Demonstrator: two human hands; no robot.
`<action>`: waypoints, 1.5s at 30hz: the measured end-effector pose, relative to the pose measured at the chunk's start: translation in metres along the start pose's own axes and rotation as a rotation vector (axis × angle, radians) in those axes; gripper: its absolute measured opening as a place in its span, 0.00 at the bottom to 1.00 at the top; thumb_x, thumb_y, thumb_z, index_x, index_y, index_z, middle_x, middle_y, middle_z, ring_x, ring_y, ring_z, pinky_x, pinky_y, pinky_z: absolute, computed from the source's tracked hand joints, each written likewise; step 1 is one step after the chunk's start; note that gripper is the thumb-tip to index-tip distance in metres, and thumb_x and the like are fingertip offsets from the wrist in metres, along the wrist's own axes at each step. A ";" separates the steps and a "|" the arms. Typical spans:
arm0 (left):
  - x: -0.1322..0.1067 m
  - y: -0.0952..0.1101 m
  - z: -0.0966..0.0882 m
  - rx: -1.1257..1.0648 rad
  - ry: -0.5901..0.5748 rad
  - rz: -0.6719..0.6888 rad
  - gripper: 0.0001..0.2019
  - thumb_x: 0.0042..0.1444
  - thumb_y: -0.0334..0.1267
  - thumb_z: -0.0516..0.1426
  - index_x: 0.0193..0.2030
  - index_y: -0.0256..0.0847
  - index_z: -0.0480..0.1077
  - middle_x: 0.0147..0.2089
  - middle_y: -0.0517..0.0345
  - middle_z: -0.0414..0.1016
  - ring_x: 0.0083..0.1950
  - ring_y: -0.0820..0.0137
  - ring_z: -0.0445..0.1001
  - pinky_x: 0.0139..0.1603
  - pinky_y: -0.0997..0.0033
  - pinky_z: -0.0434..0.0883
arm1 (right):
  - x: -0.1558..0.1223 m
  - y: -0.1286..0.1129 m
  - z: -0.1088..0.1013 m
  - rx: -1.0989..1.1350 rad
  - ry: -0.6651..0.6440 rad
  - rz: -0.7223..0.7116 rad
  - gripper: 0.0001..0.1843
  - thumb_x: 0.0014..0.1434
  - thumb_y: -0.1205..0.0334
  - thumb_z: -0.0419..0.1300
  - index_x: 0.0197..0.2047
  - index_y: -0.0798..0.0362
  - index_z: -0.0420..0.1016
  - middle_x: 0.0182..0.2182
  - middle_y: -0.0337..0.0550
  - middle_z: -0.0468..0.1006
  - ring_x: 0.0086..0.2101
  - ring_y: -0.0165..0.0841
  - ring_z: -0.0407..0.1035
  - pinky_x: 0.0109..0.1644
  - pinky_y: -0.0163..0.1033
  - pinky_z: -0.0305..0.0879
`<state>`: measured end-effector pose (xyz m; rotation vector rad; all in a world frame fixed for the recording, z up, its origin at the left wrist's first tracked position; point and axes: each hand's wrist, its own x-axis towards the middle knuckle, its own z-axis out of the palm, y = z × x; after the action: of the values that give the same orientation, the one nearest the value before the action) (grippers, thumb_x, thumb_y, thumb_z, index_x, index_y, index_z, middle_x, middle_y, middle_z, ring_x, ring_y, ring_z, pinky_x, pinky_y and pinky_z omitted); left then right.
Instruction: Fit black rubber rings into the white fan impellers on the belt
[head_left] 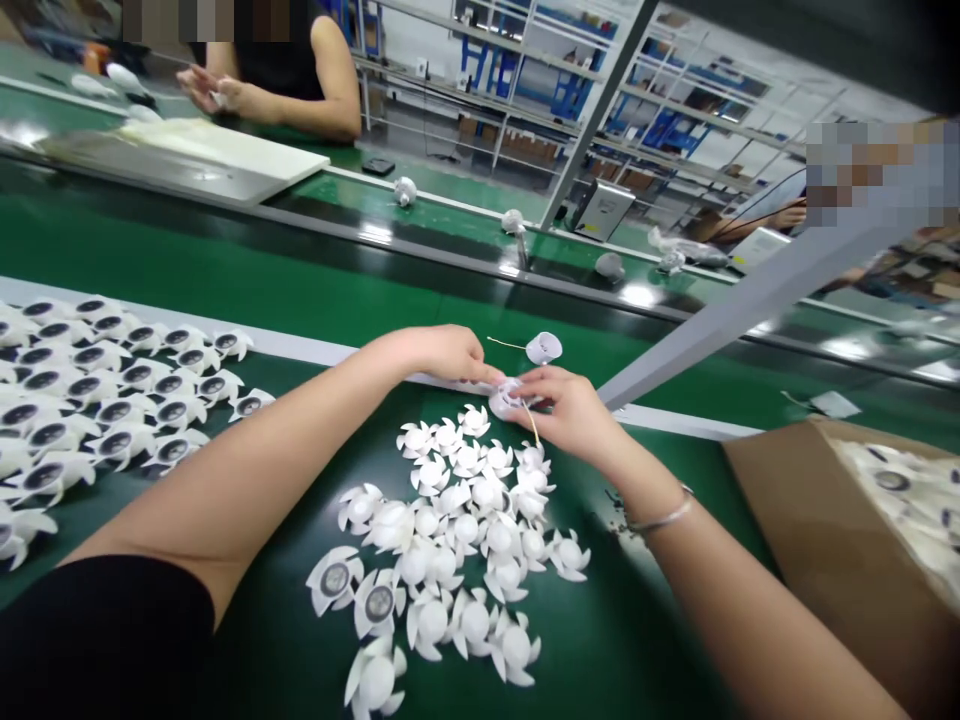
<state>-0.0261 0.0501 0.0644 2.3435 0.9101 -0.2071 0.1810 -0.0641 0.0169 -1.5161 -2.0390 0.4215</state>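
The left hand [442, 355] and right hand [566, 412] hold a white plastic finned part [507, 398] in narrowly closed fingers, its thin tan wire [532, 425] hanging free, at the far edge of a loose pile of similar parts [457, 520] on the green conveyor belt [645, 640].

Black sleeve [97, 640], thin silver bracelet [660, 518]

We've squinted at this one and can't read a single word or number, honestly. The dark round discs [335, 578] on the white plastic parts [465, 520] show nothing legible, and the white slip [834, 404] on the green belt [225, 240] and the grey machine [604, 210] are too blurry too.
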 end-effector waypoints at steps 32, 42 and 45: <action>0.020 0.006 0.039 -0.140 0.159 0.643 0.16 0.47 0.39 0.67 0.44 0.42 0.77 0.49 0.55 0.75 0.46 0.67 0.73 0.43 0.73 0.69 | -0.146 -0.014 -0.037 -0.692 -0.181 0.325 0.09 0.57 0.70 0.57 0.26 0.54 0.70 0.27 0.44 0.72 0.32 0.37 0.68 0.36 0.41 0.63; 0.036 -0.008 0.052 -0.272 0.063 0.529 0.23 0.45 0.45 0.69 0.49 0.44 0.77 0.45 0.60 0.78 0.45 0.68 0.74 0.43 0.74 0.66 | -0.021 -0.013 -0.017 -0.038 -0.021 0.165 0.04 0.54 0.66 0.58 0.29 0.53 0.73 0.29 0.40 0.74 0.29 0.31 0.66 0.33 0.36 0.61; 0.037 -0.008 0.050 -0.249 0.062 0.522 0.21 0.43 0.47 0.69 0.45 0.43 0.78 0.40 0.61 0.78 0.41 0.68 0.73 0.38 0.73 0.64 | -0.007 -0.010 -0.006 -0.064 -0.103 0.103 0.04 0.55 0.65 0.58 0.29 0.53 0.73 0.29 0.40 0.72 0.30 0.31 0.66 0.33 0.36 0.61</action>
<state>0.0003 0.0455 0.0075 2.2695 0.3027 0.1828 0.1782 -0.0740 0.0259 -1.6746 -2.0773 0.4879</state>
